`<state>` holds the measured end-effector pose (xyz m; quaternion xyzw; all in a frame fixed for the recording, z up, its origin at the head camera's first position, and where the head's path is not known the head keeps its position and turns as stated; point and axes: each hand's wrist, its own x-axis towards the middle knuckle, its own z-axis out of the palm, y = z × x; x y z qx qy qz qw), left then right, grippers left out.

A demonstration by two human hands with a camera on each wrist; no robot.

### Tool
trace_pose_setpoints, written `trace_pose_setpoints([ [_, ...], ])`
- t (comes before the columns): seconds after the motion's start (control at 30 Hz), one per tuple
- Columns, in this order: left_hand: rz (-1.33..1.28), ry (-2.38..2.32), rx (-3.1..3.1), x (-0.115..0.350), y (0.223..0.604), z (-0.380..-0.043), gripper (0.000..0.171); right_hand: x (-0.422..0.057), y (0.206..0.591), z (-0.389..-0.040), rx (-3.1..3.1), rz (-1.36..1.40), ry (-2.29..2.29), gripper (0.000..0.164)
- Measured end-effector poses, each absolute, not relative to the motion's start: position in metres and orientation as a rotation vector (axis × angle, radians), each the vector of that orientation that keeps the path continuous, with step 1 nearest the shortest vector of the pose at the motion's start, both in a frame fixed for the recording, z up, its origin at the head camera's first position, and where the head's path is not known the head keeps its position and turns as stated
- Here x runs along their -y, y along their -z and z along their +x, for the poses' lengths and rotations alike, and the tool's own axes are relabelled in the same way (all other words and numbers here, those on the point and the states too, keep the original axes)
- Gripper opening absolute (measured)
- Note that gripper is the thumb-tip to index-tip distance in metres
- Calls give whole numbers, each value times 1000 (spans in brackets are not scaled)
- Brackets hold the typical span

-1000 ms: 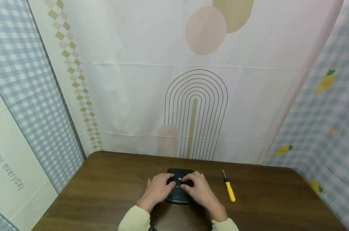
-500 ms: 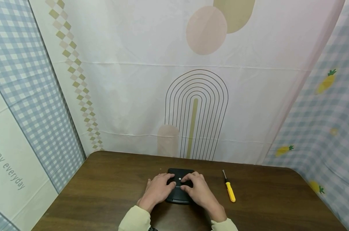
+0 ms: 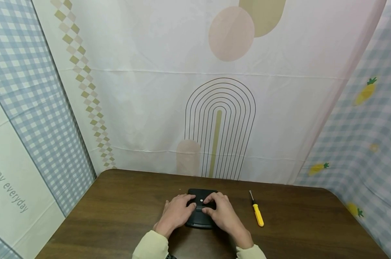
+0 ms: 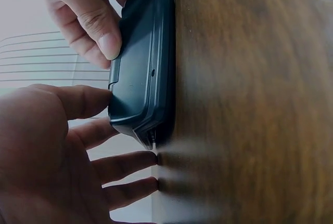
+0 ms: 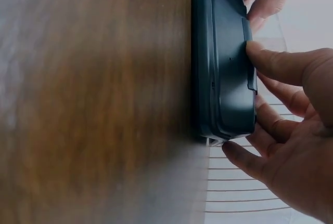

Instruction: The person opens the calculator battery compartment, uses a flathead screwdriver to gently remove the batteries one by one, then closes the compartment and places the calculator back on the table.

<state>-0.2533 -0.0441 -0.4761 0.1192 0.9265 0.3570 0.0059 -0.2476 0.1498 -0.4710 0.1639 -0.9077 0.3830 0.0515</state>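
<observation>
A flat black device (image 3: pixel 200 218) with rounded corners lies on the table in front of me; its exact kind does not show. On its upper face are a raised step across the middle and a small white round spot (image 3: pixel 201 200). My left hand (image 3: pixel 177 212) touches the left part with thumb and fingertips, its other fingers spread down at the side in the left wrist view. From the right, my right hand (image 3: pixel 226 214) presses the face with its thumb and bent index finger. In the right wrist view, the right thumb rests on the device's raised panel (image 5: pixel 229 68).
A screwdriver (image 3: pixel 258 215) with a yellow handle lies to the right of the device, its tip pointing away. The brown wooden table (image 3: pixel 124 208) ends at a patterned white curtain (image 3: pixel 143 108), with checked cloths on both sides.
Almost nothing differs: both hands stay on the black device, with at most a tiny shift of the right hand. The screwdriver has not moved.
</observation>
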Motion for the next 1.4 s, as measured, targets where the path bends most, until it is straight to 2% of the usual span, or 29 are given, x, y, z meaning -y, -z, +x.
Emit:
trace_pose_setpoints([
  [0.5,385,-1115,-2911,45,477,-253,39,-152,466,-250,2762,536,-1216,28],
  [0.8,386,-1118,-2917,45,477,-253,39,-153,465,-247,2731,553,-1192,8],
  [1.4,377,-1120,-2903,45,477,-252,47,-169,455,-246,2649,356,-1244,9],
])
